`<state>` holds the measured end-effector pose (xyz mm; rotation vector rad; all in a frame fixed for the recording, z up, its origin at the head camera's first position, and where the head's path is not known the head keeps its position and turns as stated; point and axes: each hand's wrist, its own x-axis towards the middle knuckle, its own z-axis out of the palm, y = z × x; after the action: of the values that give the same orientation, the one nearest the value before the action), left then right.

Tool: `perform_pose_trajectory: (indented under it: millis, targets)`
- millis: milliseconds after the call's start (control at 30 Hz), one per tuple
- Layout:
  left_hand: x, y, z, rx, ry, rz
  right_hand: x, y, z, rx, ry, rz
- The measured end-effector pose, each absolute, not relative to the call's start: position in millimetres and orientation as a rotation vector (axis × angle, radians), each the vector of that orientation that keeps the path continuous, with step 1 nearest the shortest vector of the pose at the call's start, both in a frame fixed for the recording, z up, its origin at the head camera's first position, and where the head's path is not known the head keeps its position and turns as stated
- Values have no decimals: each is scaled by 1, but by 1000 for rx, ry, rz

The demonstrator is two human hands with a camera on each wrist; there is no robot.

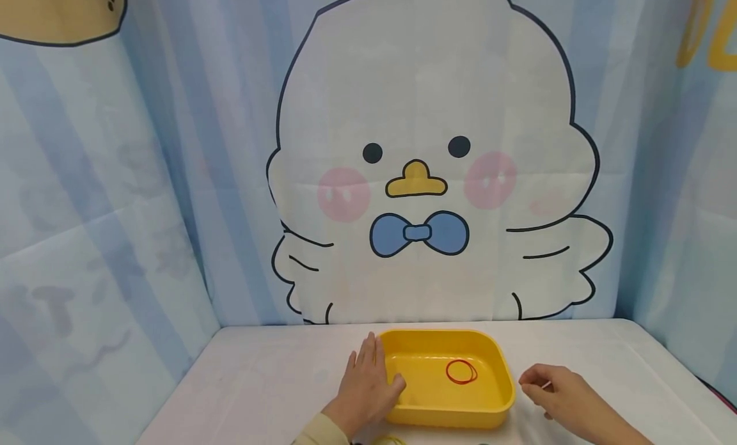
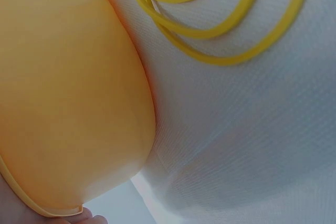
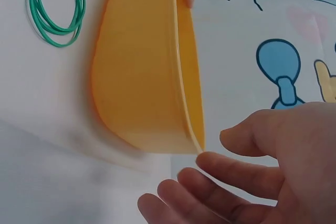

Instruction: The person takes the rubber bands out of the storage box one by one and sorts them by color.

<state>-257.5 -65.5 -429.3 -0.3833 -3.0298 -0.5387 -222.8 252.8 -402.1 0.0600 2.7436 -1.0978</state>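
Observation:
A yellow plastic tray stands on the white table, with a red rubber band lying inside it. My left hand rests at the tray's left rim, its fingers straight and pointing away from me. To the right of the tray is my right hand, loosely bent and holding nothing. In the right wrist view its fingertips are close to the tray's rim; whether they touch it I cannot tell. Yellow rubber bands lie in front of the tray, partly cut off in the head view.
Green rubber bands lie on the table beside the tray's near side. Behind the white table hangs a curtain printed with a cartoon bird, and striped cloth closes off the left side.

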Motion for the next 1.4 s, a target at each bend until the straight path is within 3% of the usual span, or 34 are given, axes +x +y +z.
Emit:
perform_pose_trajectory:
  millis: [233,567,1400]
  targets:
    - [-258,-66,-428,-379,-3028,-548,-235,240,-393,-62,2941,-828]
    - [-258,-65,-432,-312,-3096,-623,-244,211,-418,-145,3010,-553]
    - [-260,-66,-431,-359,-3074,-640,-245,204,-435,-146,3093,-659]
